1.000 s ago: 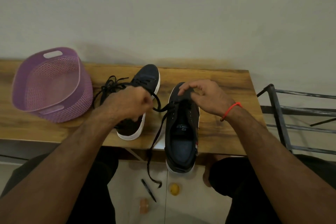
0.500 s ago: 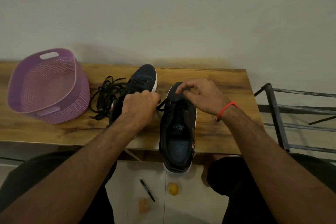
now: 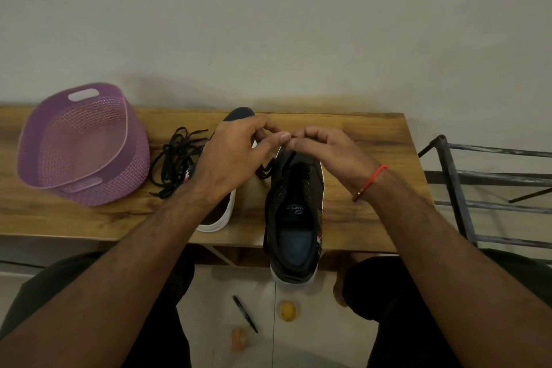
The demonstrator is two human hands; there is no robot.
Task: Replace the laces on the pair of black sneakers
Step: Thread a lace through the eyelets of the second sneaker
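on the floor nearest lie a black pen [image 3: 245,314], a yellow ball [image 3: 287,311] and a small orange object [image 3: 239,338]. on the wooden table [image 3: 358,140] the right sneaker [image 3: 294,218] overhangs the near edge, heel toward the person. above its toe end both hands meet: the left hand [image 3: 236,155] and the right hand [image 3: 328,152], fingers curled, pinch a black lace [image 3: 270,169] running into the eyelets. the left sneaker [image 3: 222,212] sits just left, partly hidden. farther left a loose lace pile [image 3: 176,161] and a purple basket [image 3: 80,143]. a metal rack [image 3: 484,188] stands right.
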